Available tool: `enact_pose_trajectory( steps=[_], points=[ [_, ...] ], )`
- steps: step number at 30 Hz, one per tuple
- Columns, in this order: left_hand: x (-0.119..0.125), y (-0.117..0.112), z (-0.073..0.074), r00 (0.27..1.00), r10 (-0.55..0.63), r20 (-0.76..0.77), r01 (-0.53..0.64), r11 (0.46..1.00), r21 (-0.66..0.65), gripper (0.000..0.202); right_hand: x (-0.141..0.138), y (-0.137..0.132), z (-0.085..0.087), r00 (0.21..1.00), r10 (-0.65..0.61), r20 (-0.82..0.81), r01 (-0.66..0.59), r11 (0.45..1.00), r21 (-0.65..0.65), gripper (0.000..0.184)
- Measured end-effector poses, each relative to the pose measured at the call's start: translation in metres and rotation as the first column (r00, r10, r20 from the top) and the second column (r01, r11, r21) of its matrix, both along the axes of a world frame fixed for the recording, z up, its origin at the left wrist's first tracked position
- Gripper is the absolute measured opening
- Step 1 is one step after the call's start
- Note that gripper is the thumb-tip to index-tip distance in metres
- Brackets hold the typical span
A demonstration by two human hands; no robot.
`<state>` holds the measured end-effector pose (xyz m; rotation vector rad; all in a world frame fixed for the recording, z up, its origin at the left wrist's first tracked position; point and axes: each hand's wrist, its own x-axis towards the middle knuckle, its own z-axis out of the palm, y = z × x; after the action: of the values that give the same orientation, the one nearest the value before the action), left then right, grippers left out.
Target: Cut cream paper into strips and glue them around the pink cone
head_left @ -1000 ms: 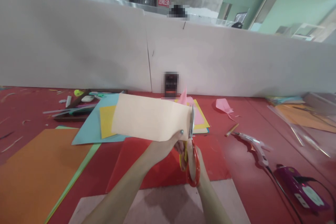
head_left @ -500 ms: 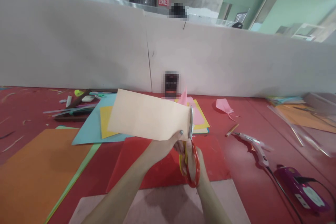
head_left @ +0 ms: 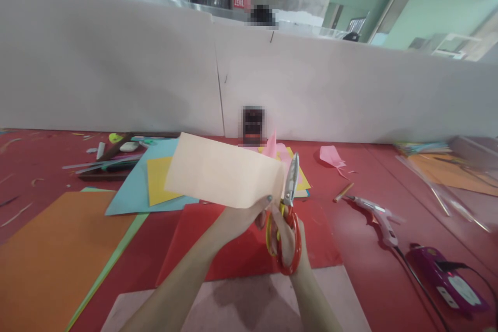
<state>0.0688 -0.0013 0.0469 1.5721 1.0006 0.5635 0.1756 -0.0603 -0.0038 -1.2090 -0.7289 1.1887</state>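
My left hand (head_left: 249, 215) pinches a cream sheet of paper (head_left: 223, 171) near its lower right corner, holding it up above the table. Close beside it, my right hand (head_left: 288, 241) is wrapped round a pair of scissors (head_left: 296, 249) with red and yellow handles. Their silver blades (head_left: 291, 181) point upward, just right of the paper's right edge, and look closed. My right thumb reaches up next to the paper's lower right corner; whether it touches the paper I cannot tell. Under my hands lies a red sheet (head_left: 233, 249).
Blue paper (head_left: 132, 187) and yellow paper (head_left: 155, 181) lie behind the cream sheet, orange paper (head_left: 58, 254) at left. A glue gun (head_left: 377, 218), a purple device (head_left: 447, 280) and pink paper scraps (head_left: 330, 155) sit to the right. A white partition (head_left: 116, 62) stands across the back.
The scissors have shifted and tilted to the right, away from the paper's right edge, and the blades have separated from it. The cream paper has moved slightly right.
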Motion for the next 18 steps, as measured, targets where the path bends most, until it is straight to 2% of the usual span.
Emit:
enact_pose_trajectory(
  steps=[5, 10, 14, 18],
  points=[
    [-0.002, -0.002, 0.004, 0.998, -0.055, 0.018, 0.055, 0.998, 0.002, 0.045, 0.002, 0.002, 0.004, 0.995, -0.078, 0.066, 0.076, 0.996, 0.037, 0.029],
    [-0.006, 0.002, 0.005, 0.997, -0.072, 0.020, 0.072, 0.997, -0.001, 0.036, 0.003, 0.002, 0.003, 0.989, -0.100, 0.110, 0.097, 0.995, 0.027, 0.031],
    [-0.009, 0.006, 0.001, 0.998, 0.012, -0.066, -0.009, 0.999, 0.042, 0.040, 0.004, 0.003, -0.006, 0.991, -0.120, 0.059, 0.117, 0.992, 0.055, 0.033],
    [-0.008, 0.011, 0.003, 0.986, 0.167, 0.005, -0.167, 0.979, 0.116, 0.039, 0.002, 0.006, -0.010, 0.994, -0.094, 0.048, 0.091, 0.994, 0.057, 0.034]
  ],
)
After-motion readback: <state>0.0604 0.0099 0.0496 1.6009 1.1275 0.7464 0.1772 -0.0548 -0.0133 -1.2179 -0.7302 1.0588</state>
